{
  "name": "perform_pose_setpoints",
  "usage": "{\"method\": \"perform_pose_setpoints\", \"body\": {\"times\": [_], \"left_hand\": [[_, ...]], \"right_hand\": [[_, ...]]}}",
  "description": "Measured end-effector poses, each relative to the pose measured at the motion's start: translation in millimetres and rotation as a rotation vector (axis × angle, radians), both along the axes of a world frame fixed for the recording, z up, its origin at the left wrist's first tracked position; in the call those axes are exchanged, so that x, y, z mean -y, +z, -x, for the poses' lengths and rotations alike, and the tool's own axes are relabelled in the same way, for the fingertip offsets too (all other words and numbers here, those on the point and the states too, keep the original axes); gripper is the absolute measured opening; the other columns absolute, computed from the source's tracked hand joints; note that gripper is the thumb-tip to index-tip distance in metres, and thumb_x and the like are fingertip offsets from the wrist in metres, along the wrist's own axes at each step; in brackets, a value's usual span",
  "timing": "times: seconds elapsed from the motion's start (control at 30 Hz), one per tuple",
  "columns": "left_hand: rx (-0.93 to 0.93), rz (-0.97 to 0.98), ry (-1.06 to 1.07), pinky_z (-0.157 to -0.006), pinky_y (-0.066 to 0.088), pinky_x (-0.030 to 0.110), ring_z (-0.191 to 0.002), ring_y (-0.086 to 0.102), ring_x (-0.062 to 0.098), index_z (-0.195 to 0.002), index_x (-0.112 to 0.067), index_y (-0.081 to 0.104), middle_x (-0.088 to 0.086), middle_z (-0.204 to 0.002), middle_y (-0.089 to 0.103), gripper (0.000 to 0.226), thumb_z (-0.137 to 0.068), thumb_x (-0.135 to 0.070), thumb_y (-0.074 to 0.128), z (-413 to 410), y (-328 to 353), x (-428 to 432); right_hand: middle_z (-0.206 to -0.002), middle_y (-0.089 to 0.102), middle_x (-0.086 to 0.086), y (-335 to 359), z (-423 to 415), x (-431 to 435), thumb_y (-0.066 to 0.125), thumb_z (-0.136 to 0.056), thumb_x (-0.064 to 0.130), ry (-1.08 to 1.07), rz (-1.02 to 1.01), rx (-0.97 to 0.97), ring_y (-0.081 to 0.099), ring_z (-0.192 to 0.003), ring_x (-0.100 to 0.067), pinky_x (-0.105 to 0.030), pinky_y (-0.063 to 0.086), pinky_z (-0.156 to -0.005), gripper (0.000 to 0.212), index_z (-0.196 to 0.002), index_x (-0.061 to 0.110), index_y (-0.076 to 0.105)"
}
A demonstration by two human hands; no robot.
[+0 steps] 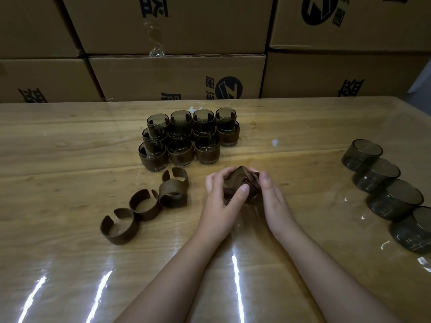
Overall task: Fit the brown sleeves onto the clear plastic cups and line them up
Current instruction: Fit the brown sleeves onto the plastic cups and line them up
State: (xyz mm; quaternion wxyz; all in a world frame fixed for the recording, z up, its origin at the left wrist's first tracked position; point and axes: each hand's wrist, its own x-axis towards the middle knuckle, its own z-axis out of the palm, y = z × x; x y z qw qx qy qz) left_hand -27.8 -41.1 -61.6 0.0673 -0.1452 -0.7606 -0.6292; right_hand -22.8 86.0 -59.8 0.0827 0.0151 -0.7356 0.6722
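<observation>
Both hands meet at the middle of the glossy wooden surface point(70, 141), working on one smoky clear plastic cup point(242, 183) with a brown open-ring sleeve point(240, 174) against it; the left hand point(221, 194) curls round the cup's near left side with its thumb laid across the front, while the right hand point(268, 194) pinches the sleeve and cup from the right, fingertips at the top edge; how far the sleeve sits on the cup cannot be told, as the fingers cover most of it.

Beyond the hands, a block of finished sleeved cups point(186, 138) stands upright in close rows, touching one another; the front row point(180, 152) shows the brown bands plainly. To the left of the hands, four loose brown sleeves point(149, 201) lie in a slanting line, gaps open, the nearest sleeve point(120, 226) lowest and farthest left; the two farthest touch or overlap. At the right edge, a line of bare smoky plastic cups point(382, 185) runs toward the viewer, each just beside the next.

Stacked brown cardboard boxes point(177, 75) with dark printed marks rise behind the surface; bright streaks of reflected light cross its near part.
</observation>
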Motion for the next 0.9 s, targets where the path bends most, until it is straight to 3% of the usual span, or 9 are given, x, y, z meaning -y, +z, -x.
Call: {"method": "perform_pose_setpoints", "body": {"times": [0.13,0.27,0.5,0.63,0.77,0.9], "left_hand": [[0.002,0.009,-0.035,-0.088,0.04,0.007,-0.109,0.047,-0.011,-0.118,-0.047,0.04,-0.009,-0.125,0.038,0.053,-0.069,-0.064,0.051,-1.6,0.4,0.3],[-0.037,0.036,-0.045,-0.085,0.032,-0.002,-0.11,0.039,-0.022,-0.127,-0.037,0.04,-0.011,-0.128,0.035,0.063,-0.069,-0.06,0.051,-1.4,1.4,0.4],[-0.07,0.013,-0.051,-0.089,0.035,0.002,-0.111,0.043,-0.016,-0.119,-0.041,0.042,-0.012,-0.126,0.037,0.047,-0.075,-0.054,0.052,-4.3,3.1,-0.9],[-0.078,0.03,-0.039,-0.091,0.033,0.002,-0.111,0.043,-0.016,-0.119,-0.04,0.042,-0.015,-0.125,0.037,0.044,-0.077,-0.052,0.051,-5.2,3.7,-2.0],[-0.108,0.066,-0.03,-0.092,0.029,0.001,-0.113,0.039,-0.018,-0.122,-0.031,0.043,-0.016,-0.126,0.037,0.047,-0.08,-0.051,0.049,-5.4,4.1,-2.4],[-0.118,0.118,-0.027,-0.091,0.027,-0.002,-0.113,0.038,-0.02,-0.132,-0.016,0.046,-0.008,-0.13,0.037,0.062,-0.082,-0.052,0.045,-5.8,3.0,-2.5]], "right_hand": [[-0.107,0.067,0.009,5.0,-3.8,0.9,0.038,-0.089,0.047,-0.029,0.073,-0.05,0.061,-0.099,0.006,-0.006,0.043,-0.079,0.039,-0.114,0.028,0.061],[-0.107,0.067,0.005,5.5,-4.9,1.0,0.042,-0.088,0.042,-0.054,0.099,-0.075,0.062,-0.098,0.002,-0.009,0.045,-0.08,0.036,-0.109,0.022,0.064],[-0.1,0.069,0.004,2.6,-3.1,-0.8,0.04,-0.091,0.039,-0.077,0.103,-0.099,0.064,-0.095,-0.001,-0.01,0.046,-0.076,0.034,-0.102,0.02,0.066],[-0.096,0.071,0.013,0.5,-1.5,-0.5,0.037,-0.095,0.038,-0.107,0.072,-0.099,0.063,-0.095,0.001,-0.01,0.046,-0.079,0.034,-0.101,0.024,0.067],[-0.094,0.071,0.018,-2.9,-0.4,0.4,0.034,-0.103,0.028,-0.149,0.066,-0.088,0.064,-0.093,0.0,-0.012,0.047,-0.078,0.033,-0.098,0.03,0.067],[-0.093,0.072,0.014,-4.0,-0.5,2.2,0.034,-0.104,0.029,-0.214,0.07,-0.059,0.066,-0.093,-0.003,-0.016,0.049,-0.081,0.035,-0.096,0.032,0.068]]}}
